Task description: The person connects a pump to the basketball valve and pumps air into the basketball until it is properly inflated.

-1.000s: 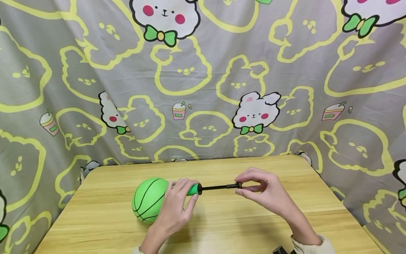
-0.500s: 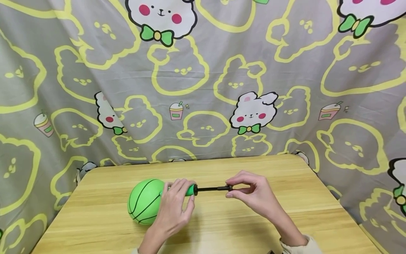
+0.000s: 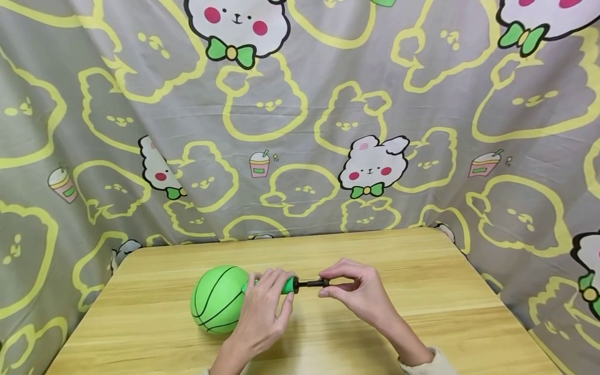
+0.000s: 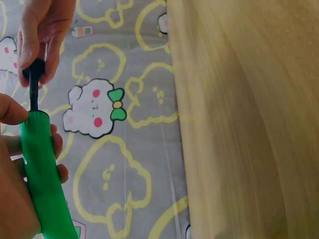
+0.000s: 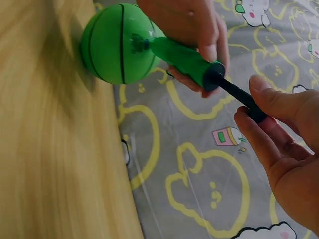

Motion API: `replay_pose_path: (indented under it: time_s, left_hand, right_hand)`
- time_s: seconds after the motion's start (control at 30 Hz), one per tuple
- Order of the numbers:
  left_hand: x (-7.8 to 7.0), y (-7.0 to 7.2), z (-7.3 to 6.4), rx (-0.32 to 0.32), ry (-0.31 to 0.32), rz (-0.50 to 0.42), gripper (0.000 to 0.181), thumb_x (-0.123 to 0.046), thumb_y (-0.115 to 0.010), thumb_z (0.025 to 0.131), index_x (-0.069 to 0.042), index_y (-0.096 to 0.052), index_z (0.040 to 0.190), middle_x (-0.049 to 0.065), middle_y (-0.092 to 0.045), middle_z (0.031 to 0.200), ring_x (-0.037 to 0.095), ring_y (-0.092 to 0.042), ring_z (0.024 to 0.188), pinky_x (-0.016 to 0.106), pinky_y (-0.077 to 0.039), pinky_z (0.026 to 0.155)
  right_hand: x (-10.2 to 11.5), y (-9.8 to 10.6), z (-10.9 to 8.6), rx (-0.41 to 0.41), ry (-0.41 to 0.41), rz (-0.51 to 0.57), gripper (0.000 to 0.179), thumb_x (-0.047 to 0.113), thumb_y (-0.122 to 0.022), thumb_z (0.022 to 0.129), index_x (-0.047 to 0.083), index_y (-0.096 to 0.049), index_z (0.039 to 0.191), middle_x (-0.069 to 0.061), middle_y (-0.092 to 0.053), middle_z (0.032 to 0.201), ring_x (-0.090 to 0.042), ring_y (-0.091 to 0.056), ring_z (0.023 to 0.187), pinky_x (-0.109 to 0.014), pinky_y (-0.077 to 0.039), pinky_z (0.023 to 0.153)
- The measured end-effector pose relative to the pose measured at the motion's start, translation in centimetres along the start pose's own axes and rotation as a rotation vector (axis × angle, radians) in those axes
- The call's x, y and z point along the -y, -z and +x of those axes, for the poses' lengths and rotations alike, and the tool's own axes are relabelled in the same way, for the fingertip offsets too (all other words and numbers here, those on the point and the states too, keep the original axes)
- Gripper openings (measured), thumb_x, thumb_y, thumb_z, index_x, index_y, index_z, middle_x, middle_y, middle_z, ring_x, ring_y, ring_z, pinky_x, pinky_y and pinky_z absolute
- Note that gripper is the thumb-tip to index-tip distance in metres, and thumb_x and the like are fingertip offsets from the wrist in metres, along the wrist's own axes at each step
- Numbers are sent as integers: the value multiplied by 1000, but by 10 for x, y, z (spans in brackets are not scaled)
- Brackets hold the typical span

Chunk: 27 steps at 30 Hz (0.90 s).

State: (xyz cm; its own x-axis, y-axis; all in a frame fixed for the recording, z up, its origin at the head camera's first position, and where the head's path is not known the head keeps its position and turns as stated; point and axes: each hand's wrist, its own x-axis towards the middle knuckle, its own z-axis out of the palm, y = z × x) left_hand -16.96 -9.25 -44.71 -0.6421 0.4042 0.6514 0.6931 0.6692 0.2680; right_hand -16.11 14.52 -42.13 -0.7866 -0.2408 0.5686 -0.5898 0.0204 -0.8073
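Observation:
A green ball with black lines point(image 3: 217, 302) rests on the wooden table, left of my hands. The tip of a green hand pump point(image 5: 182, 59) meets the ball's side in the right wrist view. My left hand point(image 3: 262, 312) grips the pump's green barrel point(image 4: 45, 174), fingers curled round it. At the other end my right hand point(image 3: 358, 291) pinches the black end knob point(image 5: 256, 114) between thumb and fingers. Part of the black rod point(image 3: 309, 284) shows between barrel and knob. In the head view, my left hand hides much of the barrel.
The wooden table point(image 3: 445, 302) extends around the ball and both hands. A grey curtain with yellow outlines and rabbit prints point(image 3: 290, 125) hangs behind the table and along its sides.
My right hand has moved left with the knob, and less of the rod shows outside the barrel. My left hand keeps its grip. The dark object at the bottom edge has left view.

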Motion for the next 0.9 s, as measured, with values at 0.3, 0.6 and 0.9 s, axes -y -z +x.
replay_pose_path:
  time_s: [0.3,0.6,0.9]
  left_hand:
    - [-7,-4,-2,34,-10,10,27,-22,-58,91,-14,-68,115,-6,-66,103,12,-57,91,41,-35,88]
    - [-6,-5,-2,38,-20,-1,26,-24,-60,90,-16,-69,113,-8,-65,102,10,-57,92,39,-37,86]
    - [1,-2,0,15,-16,-10,25,-24,-63,91,-16,-69,113,-7,-66,105,12,-60,99,39,-40,88]
  right_hand:
    - [-12,-22,-5,-28,34,4,25,-2,-82,81,-1,-77,105,-15,-72,97,-23,-72,92,-38,-60,72]
    - [-5,-19,-3,48,4,-11,22,2,-82,84,5,-77,105,-14,-71,99,-28,-72,96,-36,-60,72]
    - [9,7,0,106,-47,-51,21,3,-82,85,9,-76,105,-12,-70,102,-24,-72,95,-37,-60,74]
